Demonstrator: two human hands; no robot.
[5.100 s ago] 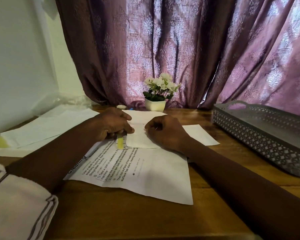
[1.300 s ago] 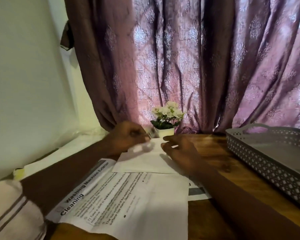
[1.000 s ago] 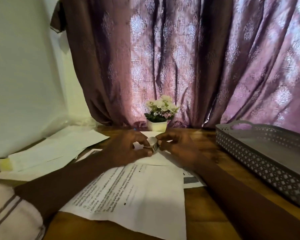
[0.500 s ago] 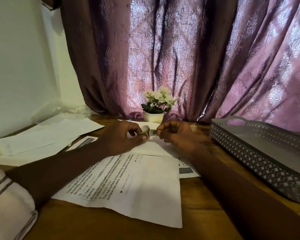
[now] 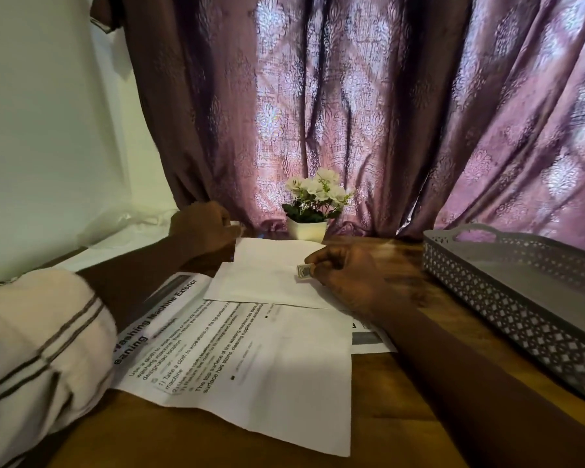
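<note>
Your left hand (image 5: 201,231) is blurred at the far left corner of the folded plain white paper sheet (image 5: 264,275), and its fingertips are hidden, so you cannot tell whether its grip is narrow or holds something. Your right hand (image 5: 347,278) pinches the small grey-green rectangular paper piece (image 5: 303,271) in a fingertip grip over the right part of that sheet, on the brown wooden worktop (image 5: 402,417). The piece's long axis stands near upright with its face toward you; its print is unreadable and the fingers cover its right edge.
</note>
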